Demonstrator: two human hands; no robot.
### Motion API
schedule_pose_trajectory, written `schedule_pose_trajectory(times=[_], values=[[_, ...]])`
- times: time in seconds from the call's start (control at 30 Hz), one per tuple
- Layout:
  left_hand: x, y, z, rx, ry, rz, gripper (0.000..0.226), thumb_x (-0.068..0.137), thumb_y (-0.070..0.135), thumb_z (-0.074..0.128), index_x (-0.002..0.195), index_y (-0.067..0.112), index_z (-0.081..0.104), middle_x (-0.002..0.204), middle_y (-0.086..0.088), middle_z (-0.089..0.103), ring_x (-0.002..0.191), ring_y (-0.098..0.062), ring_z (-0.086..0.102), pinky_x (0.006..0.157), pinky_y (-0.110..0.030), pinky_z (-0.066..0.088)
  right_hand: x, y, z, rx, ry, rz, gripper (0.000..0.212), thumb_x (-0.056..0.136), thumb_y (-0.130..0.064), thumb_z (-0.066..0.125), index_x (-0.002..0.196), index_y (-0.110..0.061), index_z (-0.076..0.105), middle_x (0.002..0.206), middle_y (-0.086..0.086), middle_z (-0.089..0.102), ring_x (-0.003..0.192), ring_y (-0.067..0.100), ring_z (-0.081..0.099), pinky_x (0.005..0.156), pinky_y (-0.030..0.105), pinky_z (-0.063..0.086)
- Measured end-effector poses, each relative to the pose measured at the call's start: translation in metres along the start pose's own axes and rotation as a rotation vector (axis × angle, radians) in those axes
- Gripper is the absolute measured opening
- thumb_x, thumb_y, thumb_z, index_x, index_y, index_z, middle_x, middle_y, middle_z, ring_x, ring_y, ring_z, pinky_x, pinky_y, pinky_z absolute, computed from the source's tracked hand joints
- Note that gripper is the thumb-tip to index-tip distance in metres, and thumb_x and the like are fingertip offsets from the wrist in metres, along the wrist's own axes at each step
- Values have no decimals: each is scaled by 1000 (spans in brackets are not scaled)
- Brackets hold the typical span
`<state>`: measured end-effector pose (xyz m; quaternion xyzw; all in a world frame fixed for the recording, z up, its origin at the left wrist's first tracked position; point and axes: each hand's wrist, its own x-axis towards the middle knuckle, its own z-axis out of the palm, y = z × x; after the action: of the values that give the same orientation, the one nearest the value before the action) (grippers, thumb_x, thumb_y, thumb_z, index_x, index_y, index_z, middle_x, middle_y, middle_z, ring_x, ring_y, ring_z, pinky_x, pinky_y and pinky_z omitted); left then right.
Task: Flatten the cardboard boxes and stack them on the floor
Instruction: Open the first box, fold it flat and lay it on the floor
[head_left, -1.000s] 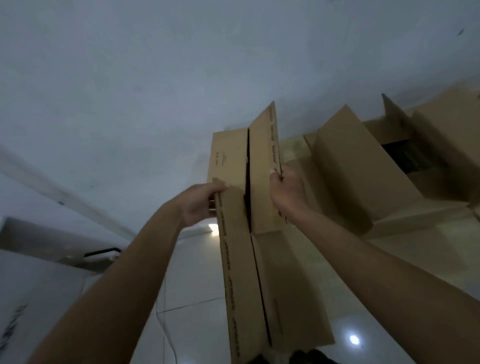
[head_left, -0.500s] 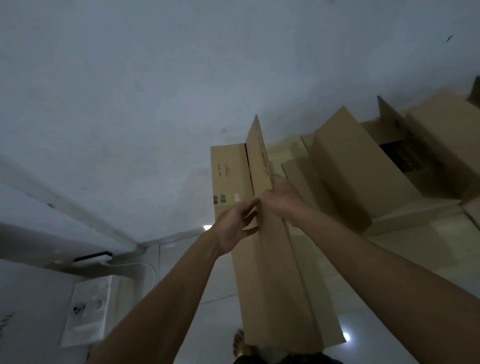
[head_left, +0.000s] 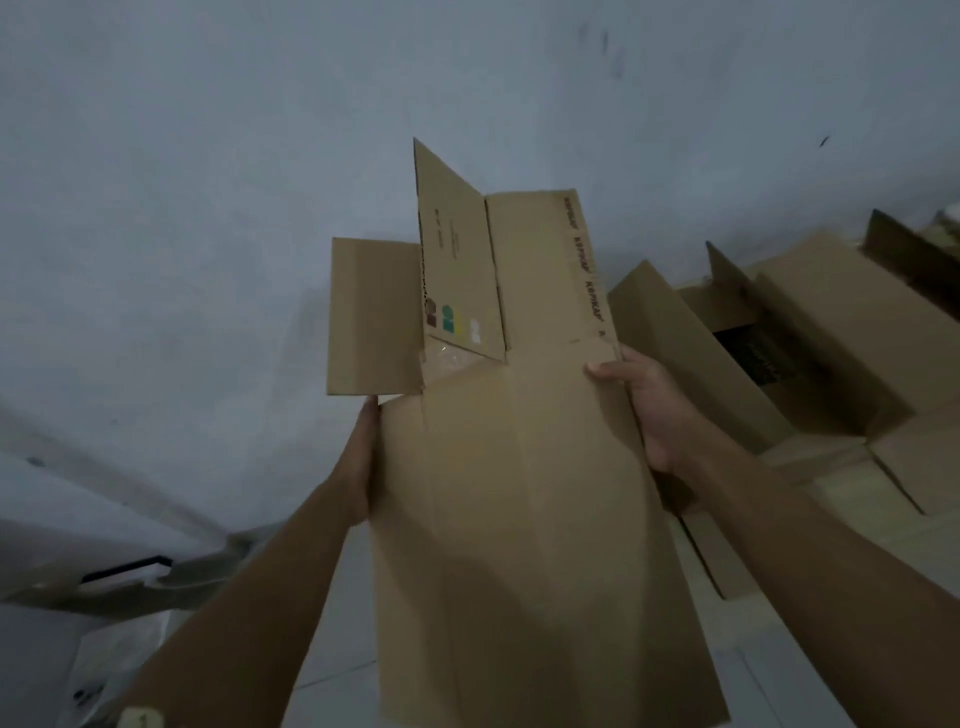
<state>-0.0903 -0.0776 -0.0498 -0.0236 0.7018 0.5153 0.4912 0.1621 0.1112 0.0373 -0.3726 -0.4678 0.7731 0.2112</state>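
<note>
I hold a brown cardboard box (head_left: 519, 493), pressed flat, upright in front of me. Its end flaps stick up at the top; one flap carries small coloured marks and a strip of clear tape. My left hand (head_left: 363, 457) grips the box's left edge, mostly hidden behind the panel. My right hand (head_left: 644, 400) grips the right edge with the thumb on the front face. To the right on the floor lie more cardboard boxes (head_left: 810, 364), still standing open with their flaps spread.
A pale wall (head_left: 208, 208) fills the background. Light floor tiles (head_left: 337, 675) show below the box. At the lower left stands a white object (head_left: 104, 665) with a dark bar above it. Flattened cardboard (head_left: 717, 561) lies on the floor right of my box.
My hands have moved apart from the box's middle to its two side edges. The box has opened out from a narrow folded shape into a broad flat panel facing me.
</note>
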Motion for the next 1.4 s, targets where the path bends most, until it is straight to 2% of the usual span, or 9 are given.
schedule_pose_trajectory(times=[0.1, 0.23, 0.4, 0.6, 0.7, 0.9, 1.0, 1.17, 1.4], values=[[10, 8, -16, -19, -101, -106, 105, 43, 93, 65, 133, 39, 58, 136, -1, 58, 125, -30, 53, 109, -53, 35, 4, 3, -5, 19, 36, 3, 34, 89, -10, 59, 121, -14, 67, 110, 18, 70, 92, 33, 65, 86, 48, 51], [3, 6, -21, 71, -156, -60, 76, 66, 68, 75, 127, 23, 66, 123, -9, 68, 114, -32, 63, 100, -50, 46, 9, 10, -13, -156, 203, -32, 25, 92, -11, 58, 111, -21, 70, 103, 9, 74, 87, 26, 68, 76, 37, 54], [-2, -1, -20, 144, 35, 12, 76, 64, 62, 79, 118, 10, 67, 110, -13, 72, 102, -33, 66, 92, -48, 51, 24, 40, -21, -469, 301, -20, 24, 96, -26, 53, 119, -26, 59, 113, -1, 65, 94, 16, 61, 71, 29, 48], [-3, -32, 13, 162, 186, 8, 69, 74, 49, 80, 120, 1, 63, 110, -18, 68, 94, -37, 66, 87, -52, 54, 47, 70, -30, -801, 390, 140, 44, 95, -30, 51, 137, -19, 48, 127, 8, 60, 110, 30, 60, 91, 39, 50], [2, -46, 31, 159, 212, -13, 58, 81, 39, 77, 118, -4, 62, 100, -15, 67, 80, -29, 65, 71, -38, 54, 56, 78, -30, -913, 415, 202, 45, 95, -36, 46, 135, -15, 46, 131, 10, 58, 113, 33, 58, 93, 42, 49], [19, -60, 49, 153, 221, -82, 55, 83, 35, 75, 125, 1, 61, 102, -13, 67, 84, -28, 65, 77, -39, 53, 69, 93, -23, -956, 396, 301, 125, 69, -95, 39, 160, -16, 7, 165, 8, 18, 145, 33, 32, 108, 51, 32], [34, -55, 48, 208, 272, -6, 81, 63, 64, 80, 125, 15, 61, 112, -6, 66, 95, -23, 64, 84, -38, 54, 85, 105, -14, -970, 499, 361, 142, 54, -101, 45, 159, -14, 8, 164, 9, 18, 145, 34, 31, 108, 52, 32], [66, -40, 43, 351, 412, 14, 123, 55, 86, 66, 148, 11, 36, 148, -9, 45, 132, -30, 46, 108, -44, 38, 120, 124, -17, -918, 662, 404, 98, 76, -79, 56, 144, -11, 38, 146, 14, 47, 128, 35, 51, 102, 48, 42], [115, -41, 25, 302, 433, -37, 86, 70, 67, 72, 125, 3, 60, 126, -13, 62, 112, -33, 58, 98, -44, 48, 135, 148, -34, -855, 743, 398, 77, 76, -70, 64, 130, -16, 56, 135, 12, 57, 124, 34, 55, 103, 46, 43]])
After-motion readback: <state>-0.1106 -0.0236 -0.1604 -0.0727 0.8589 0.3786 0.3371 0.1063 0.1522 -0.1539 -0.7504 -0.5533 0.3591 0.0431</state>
